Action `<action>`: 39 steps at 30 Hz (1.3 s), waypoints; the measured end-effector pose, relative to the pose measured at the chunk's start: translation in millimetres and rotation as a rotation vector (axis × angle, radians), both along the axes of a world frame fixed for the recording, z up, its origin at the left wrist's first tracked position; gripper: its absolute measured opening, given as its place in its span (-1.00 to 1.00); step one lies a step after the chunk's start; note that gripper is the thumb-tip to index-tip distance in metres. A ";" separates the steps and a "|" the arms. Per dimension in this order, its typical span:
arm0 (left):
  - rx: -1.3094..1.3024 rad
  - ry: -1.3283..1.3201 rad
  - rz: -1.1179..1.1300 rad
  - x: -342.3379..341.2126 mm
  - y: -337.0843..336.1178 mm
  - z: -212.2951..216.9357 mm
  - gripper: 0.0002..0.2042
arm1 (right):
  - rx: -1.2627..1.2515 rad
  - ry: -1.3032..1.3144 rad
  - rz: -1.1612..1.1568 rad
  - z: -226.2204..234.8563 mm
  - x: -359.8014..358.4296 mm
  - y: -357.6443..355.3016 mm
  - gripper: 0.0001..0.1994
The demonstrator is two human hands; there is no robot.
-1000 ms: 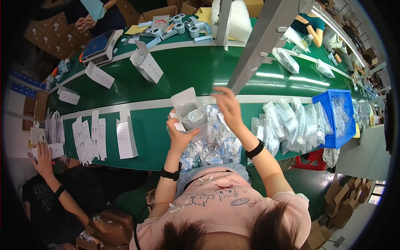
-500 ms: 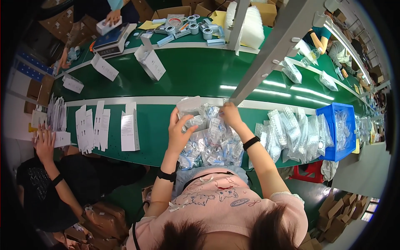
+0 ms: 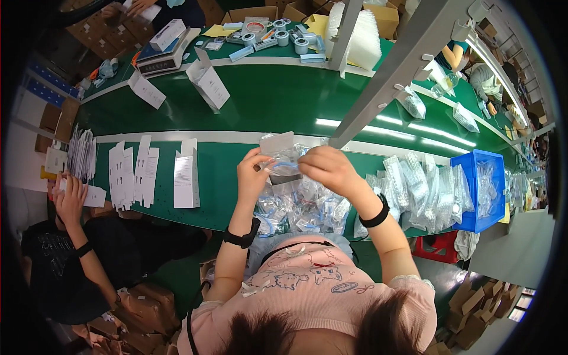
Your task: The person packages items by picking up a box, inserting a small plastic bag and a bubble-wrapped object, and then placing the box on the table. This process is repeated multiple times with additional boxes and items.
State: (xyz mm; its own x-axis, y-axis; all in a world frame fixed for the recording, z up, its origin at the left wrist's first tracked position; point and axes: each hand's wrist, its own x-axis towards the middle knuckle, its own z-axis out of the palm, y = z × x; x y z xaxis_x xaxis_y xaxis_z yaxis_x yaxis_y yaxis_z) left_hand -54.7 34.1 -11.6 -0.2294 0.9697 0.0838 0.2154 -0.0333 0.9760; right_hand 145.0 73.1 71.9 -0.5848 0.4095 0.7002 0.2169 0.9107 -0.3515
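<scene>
A clear plastic bag (image 3: 285,165) with a blue strip in it stretches between my two hands. My left hand (image 3: 251,175) is closed on its left end, and my right hand (image 3: 329,168) pinches the right end. Under the bag stands a white box (image 3: 277,143) with its flap up, partly hidden by the bag and my fingers. A heap of small clear bags (image 3: 305,207), some showing blue parts, lies on the bench right in front of my body. What exactly each of these bags contains is too small to tell.
Bubble-wrap pouches (image 3: 421,192) stand in a row to the right, beside a blue bin (image 3: 469,219) with clear bags. Printed white sheets (image 3: 121,177) and a white carton (image 3: 186,177) lie left. A slanted metal post (image 3: 384,83) rises ahead. A co-worker's hand (image 3: 71,198) is far left.
My right hand has come back from the far side of the heap toward my left hand, and the clear bag is now between them. At the back, a white box now rests on the scale.
</scene>
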 end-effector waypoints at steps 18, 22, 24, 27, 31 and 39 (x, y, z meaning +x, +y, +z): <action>-0.091 -0.023 0.098 2.6 -3.5 9.7 -0.87 | -0.116 -0.457 0.234 -26.7 -36.6 -8.0 -0.64; 0.022 0.003 0.035 0.8 -6.6 2.0 -0.88 | -0.026 -0.343 0.168 -46.9 -16.3 -12.7 -0.32; 0.032 -0.005 0.065 0.0 -6.7 -5.7 -0.87 | -0.272 -0.258 0.093 -71.1 -9.3 -9.7 -0.23; 0.049 -0.209 0.032 1.9 -5.9 -12.9 -0.76 | -0.765 -0.029 0.005 -102.0 -16.6 -0.4 -0.05; 0.157 -0.041 0.186 -49.6 -1.9 -22.4 -0.46 | -0.978 0.226 0.057 -105.2 -47.7 32.2 0.08; -0.582 1.329 0.280 -156.9 -46.0 -76.7 -0.05 | -0.642 0.625 -0.630 -120.8 -108.4 177.4 -0.01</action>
